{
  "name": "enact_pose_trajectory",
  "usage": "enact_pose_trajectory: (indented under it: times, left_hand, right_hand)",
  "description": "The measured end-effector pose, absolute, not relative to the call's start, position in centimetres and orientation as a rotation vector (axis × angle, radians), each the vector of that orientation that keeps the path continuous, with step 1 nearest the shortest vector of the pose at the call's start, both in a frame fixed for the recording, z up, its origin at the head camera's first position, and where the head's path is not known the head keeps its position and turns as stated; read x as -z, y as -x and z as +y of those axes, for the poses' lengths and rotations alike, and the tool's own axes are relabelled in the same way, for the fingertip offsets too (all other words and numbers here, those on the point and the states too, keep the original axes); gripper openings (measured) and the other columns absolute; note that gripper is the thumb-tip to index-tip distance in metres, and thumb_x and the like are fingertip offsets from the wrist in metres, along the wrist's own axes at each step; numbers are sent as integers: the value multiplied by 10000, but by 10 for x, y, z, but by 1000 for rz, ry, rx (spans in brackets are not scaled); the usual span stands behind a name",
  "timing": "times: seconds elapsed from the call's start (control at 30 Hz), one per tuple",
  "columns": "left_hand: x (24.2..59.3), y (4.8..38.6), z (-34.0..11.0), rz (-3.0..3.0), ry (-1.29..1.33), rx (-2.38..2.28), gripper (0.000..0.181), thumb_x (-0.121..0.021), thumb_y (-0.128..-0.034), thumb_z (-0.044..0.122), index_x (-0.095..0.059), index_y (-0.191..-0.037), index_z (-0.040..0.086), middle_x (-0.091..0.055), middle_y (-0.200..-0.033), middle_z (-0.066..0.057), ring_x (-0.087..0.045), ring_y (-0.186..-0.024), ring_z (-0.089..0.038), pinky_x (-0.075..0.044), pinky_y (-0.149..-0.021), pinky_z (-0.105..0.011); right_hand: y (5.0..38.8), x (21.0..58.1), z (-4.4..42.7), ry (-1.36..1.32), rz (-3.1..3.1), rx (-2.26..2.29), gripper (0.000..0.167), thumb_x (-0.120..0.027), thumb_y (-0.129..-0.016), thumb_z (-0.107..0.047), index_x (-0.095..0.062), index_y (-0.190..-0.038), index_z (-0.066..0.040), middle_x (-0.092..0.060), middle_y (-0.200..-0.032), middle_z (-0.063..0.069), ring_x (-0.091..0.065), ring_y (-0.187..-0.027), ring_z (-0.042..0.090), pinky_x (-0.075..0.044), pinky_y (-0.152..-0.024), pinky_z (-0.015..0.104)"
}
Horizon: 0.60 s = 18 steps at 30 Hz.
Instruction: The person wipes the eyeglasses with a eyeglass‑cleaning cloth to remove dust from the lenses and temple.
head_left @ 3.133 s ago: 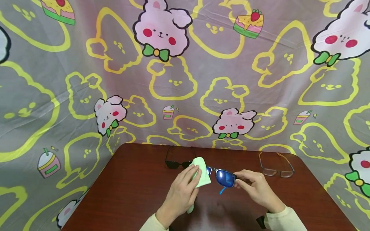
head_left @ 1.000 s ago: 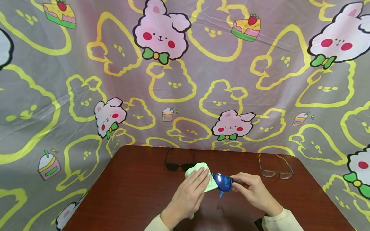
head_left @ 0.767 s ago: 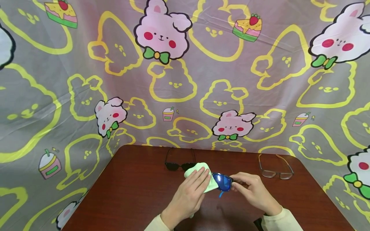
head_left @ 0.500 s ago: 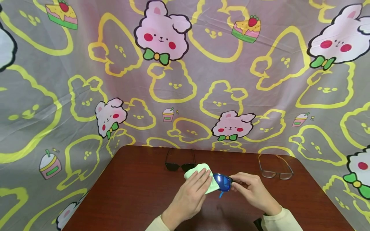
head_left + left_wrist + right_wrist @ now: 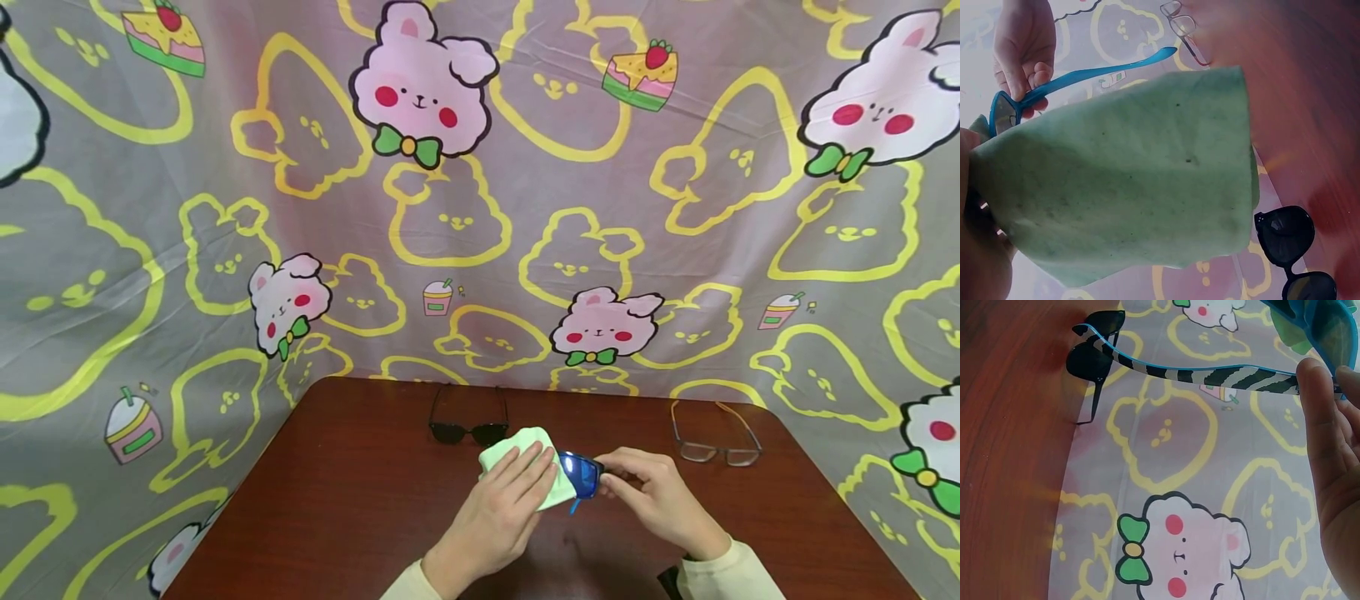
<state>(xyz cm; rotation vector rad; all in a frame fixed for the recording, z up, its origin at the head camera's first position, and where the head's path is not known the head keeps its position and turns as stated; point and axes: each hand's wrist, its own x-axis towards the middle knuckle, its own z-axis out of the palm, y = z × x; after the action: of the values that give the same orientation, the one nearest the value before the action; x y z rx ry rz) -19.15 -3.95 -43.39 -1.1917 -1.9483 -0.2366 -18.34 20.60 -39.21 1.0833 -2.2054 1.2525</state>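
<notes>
Blue-lensed sunglasses (image 5: 583, 475) are held above the table by my right hand (image 5: 663, 496), whose thumb and fingers pinch the frame at the temple hinge. My left hand (image 5: 498, 517) grips a light green cloth (image 5: 551, 492) folded over the other lens, which it hides. In the left wrist view the cloth (image 5: 1129, 169) hangs wide, with a blue temple arm (image 5: 1097, 72) sticking out beyond it. The right wrist view shows a zebra-striped temple arm (image 5: 1222, 377) extending from my right fingers (image 5: 1319, 400).
Black sunglasses (image 5: 468, 433) lie unfolded on the brown table (image 5: 337, 492), behind the cloth. Clear glasses (image 5: 720, 452) with orange-tipped temples lie at the back right. A patterned curtain (image 5: 465, 275) surrounds the table's back and sides.
Compared with the earlier frames, my left hand and the cloth have moved right and slightly down, covering more of the blue sunglasses. Both hands keep their grip; my right hand shifted slightly left.
</notes>
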Motion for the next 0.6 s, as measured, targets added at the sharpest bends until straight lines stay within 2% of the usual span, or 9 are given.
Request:
enact_pose_trajectory:
  times: [0.17, 0.4, 0.6]
  left_hand:
    - [435, 191, -38, -1948, 1197, 231, 459, -243, -1009, 219, -543, -1298, 25, -476, -1390, -127, -369, -1333, -256, -316, -1060, -406]
    - [436, 191, -36, -1945, 1203, 208, 457, -253, -1009, 222, -534, -1309, 23, -474, -1391, -131, -359, -1339, -258, -310, -1062, -409]
    - [435, 191, -36, -1946, 1219, 191, 462, -254, -1001, 222, -529, -1313, 22, -478, -1386, -135, -364, -1336, -255, -315, -1061, -394]
  right_hand:
    - [194, 407, 213, -1137, -2162, -1240, 293, -639, -763, 199, -658, -1007, 37, -638, -831, 50, -613, -628, 163, -518, -537, 238]
    - [199, 413, 218, -1093, -2263, -1257, 221, -644, -849, 46, -673, -1048, -46, -647, -874, -32, -630, -659, 167, -533, -555, 273]
    - [200, 413, 220, -1080, -2304, -1261, 216, -637, -866, 17, -672, -1063, -62, -648, -892, -36, -634, -673, 167, -533, -571, 255]
